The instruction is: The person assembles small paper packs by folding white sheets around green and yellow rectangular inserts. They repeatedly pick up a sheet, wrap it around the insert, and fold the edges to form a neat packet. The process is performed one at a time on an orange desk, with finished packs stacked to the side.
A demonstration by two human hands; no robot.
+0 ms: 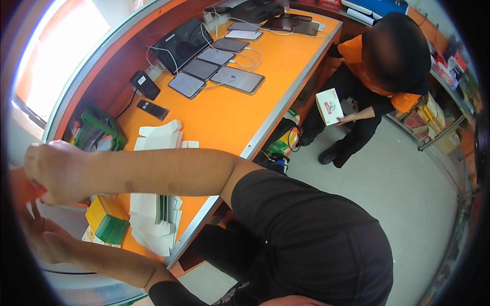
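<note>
Both of my arms reach to the far left edge of the view, past the table's end. My right hand (60, 171) is closed, its fingers curled at a blurred reddish patch. Just below it my left hand (50, 240) has bent fingers raised toward the same spot. What they grip there is too smeared and dark to make out. Under my right forearm lies a stack of flat white cardboard box blanks (153, 222), with more of the white card (159, 138) showing beyond the arm. Small yellow and green boxes (108, 220) sit beside the stack, near my left forearm.
On the orange table (224, 120) lie several phones (239, 79) with white cables, a black device (145, 85) and a dark handset (152, 109). A green basket (99, 130) stands at its left. Across the table's edge a seated person (395, 61) holds a white box (329, 106). Shelves line the right.
</note>
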